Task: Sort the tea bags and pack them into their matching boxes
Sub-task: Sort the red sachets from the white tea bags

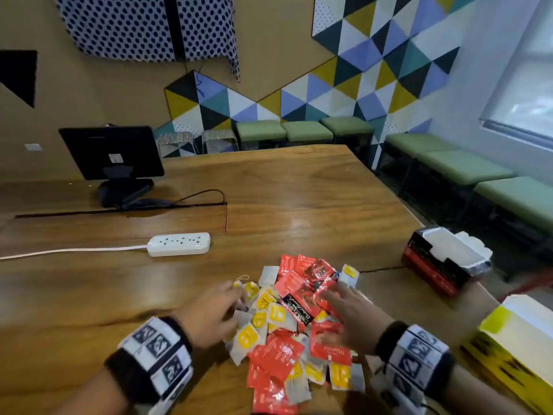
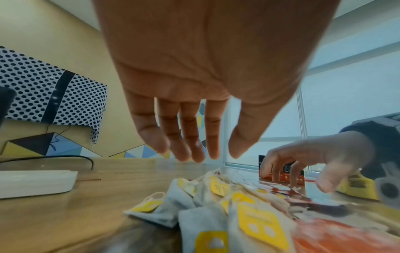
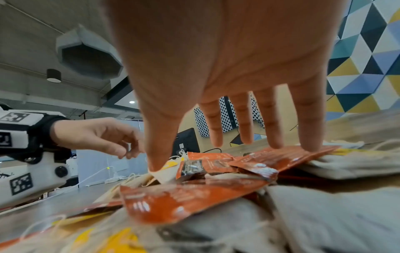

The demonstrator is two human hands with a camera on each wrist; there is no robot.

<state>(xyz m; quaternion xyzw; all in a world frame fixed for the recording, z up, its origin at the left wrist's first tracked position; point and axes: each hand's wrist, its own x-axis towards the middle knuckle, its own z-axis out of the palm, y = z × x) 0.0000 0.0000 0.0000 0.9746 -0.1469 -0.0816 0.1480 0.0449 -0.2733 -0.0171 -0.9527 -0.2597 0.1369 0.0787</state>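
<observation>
A mixed pile lies on the wooden table (image 1: 299,205): red foil sachets (image 1: 296,280) and paper tea bags with yellow tags (image 1: 263,319). My left hand (image 1: 236,301) hovers over the pile's left side, above the yellow-tagged bags (image 2: 255,220), with its fingers (image 2: 192,137) straight and nothing in them. My right hand (image 1: 332,298) is spread over the pile's right side, fingertips (image 3: 309,137) resting on a red sachet (image 3: 281,155). An open red and black box (image 1: 434,271) stands to the right. An open yellow box (image 1: 508,354) sits nearer, at the right edge.
A white power strip (image 1: 179,244) with its cord lies left of the pile. A black monitor (image 1: 112,154) stands at the back left. Green stools (image 1: 463,166) line the wall beyond the table's right edge. A thin black cable runs to the red box.
</observation>
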